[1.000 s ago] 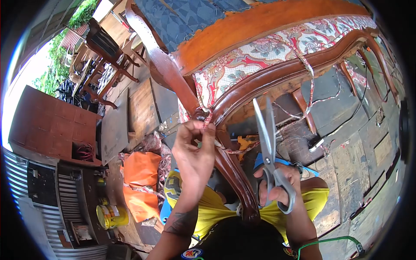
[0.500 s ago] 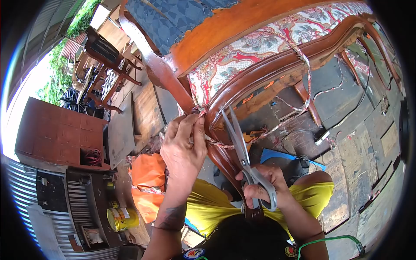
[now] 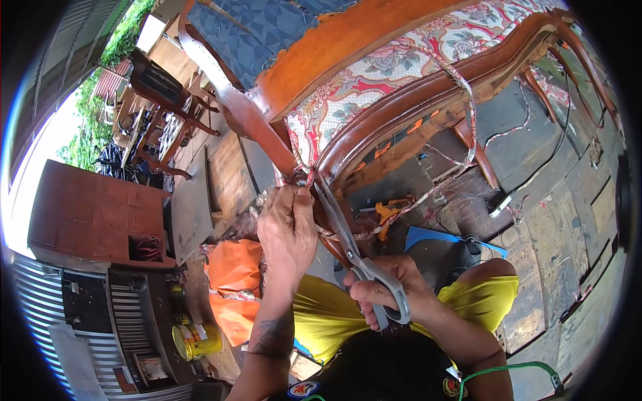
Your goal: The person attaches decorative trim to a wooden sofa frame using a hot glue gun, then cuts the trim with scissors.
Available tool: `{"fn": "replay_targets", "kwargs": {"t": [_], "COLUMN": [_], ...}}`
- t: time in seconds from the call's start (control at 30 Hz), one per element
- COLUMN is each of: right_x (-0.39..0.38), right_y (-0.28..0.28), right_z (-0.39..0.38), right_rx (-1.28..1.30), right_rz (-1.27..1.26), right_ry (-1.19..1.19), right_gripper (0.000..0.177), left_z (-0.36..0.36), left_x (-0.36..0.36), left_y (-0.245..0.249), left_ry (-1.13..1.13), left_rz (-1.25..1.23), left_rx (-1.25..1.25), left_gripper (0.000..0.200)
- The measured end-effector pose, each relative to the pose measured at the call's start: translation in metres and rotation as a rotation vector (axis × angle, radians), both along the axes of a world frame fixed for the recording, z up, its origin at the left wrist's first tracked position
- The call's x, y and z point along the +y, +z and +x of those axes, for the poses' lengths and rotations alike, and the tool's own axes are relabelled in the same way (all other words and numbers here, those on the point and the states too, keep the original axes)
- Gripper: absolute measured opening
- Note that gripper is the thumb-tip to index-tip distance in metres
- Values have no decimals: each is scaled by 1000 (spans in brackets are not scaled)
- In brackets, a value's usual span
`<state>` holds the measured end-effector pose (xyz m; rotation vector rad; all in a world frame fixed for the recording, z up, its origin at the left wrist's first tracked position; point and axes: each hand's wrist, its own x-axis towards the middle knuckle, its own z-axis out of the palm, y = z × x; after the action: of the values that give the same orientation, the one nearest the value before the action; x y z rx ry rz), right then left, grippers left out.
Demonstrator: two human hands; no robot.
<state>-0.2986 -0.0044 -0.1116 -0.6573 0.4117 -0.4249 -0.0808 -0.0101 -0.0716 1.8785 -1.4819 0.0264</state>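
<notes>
My left hand [image 3: 287, 230] pinches a red-and-white patterned fabric cord [image 3: 421, 199] at the front corner of a wooden settee [image 3: 394, 110], just above its leg. My right hand [image 3: 394, 284] grips large metal scissors [image 3: 348, 244] by the handles. Their blades point up toward the corner, with the tips close beside my left fingertips and overlapping the wood. The floral seat fabric [image 3: 364, 100] spans the front of the settee. From my left hand the cord trails rightward, and another length of it loops over the seat's front rail.
An orange bundle [image 3: 234, 267] lies left of my knees, near a yellow bucket [image 3: 197, 341]. A reddish-brown cabinet [image 3: 97, 214] stands at left, with another wooden chair [image 3: 160, 100] behind. An orange tool [image 3: 390, 215] and a blue-edged piece [image 3: 435, 235] lie on the plank floor [image 3: 528, 281].
The scissors have moved left and the blades have come nearer together, their tips now right beside my left hand. My left hand stays at the corner with the cord.
</notes>
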Motion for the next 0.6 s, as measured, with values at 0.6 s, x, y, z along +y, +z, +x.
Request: {"fn": "replay_targets", "kwargs": {"t": [0.6], "right_x": [5], "right_y": [-4], "right_z": [14], "right_rx": [27], "right_rz": [5], "right_ry": [-67], "right_gripper": [30], "left_z": [2], "left_x": [-2], "left_y": [-8], "left_ry": [-12], "left_rz": [-64], "left_rx": [22], "left_gripper": [28]}}
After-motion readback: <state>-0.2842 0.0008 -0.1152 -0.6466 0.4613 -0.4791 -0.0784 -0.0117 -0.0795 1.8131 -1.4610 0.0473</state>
